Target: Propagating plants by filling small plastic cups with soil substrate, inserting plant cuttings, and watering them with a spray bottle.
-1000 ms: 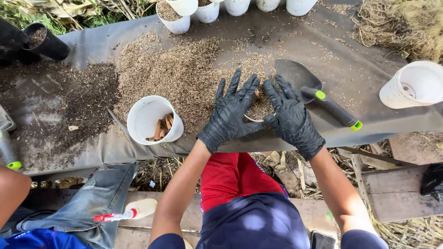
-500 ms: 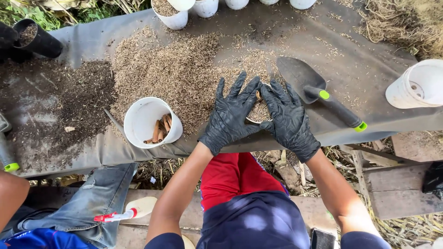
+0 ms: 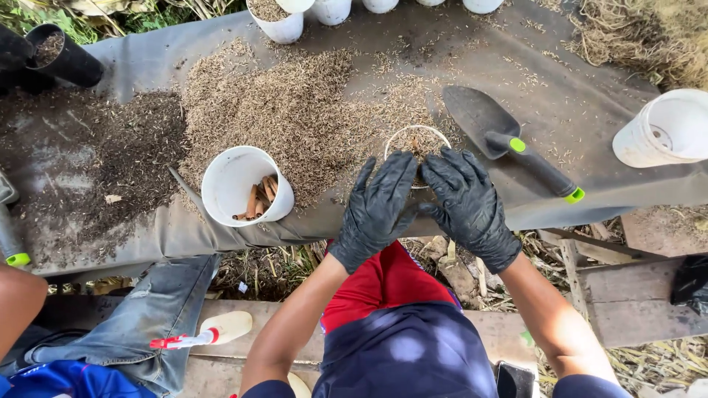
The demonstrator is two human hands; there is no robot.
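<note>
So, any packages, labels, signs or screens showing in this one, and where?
Dark phone: bottom edge, by the person's right leg; flat black rectangle, partly cut off, can't tell whether it's lit.
Spray bottle: lower left on the plank; pale body, red and white nozzle, no label visible.
No signs or packages.

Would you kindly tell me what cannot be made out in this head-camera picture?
- Small white pot: only its far rim and some husk fill show; the left hand and right hand cover the rest.
- Whether the hands grip the pot or merely rest on it: hidden by the gloves.
- Row of white pots at the top: cut off by the frame edge.
- White bucket: cut by the right edge.
</note>
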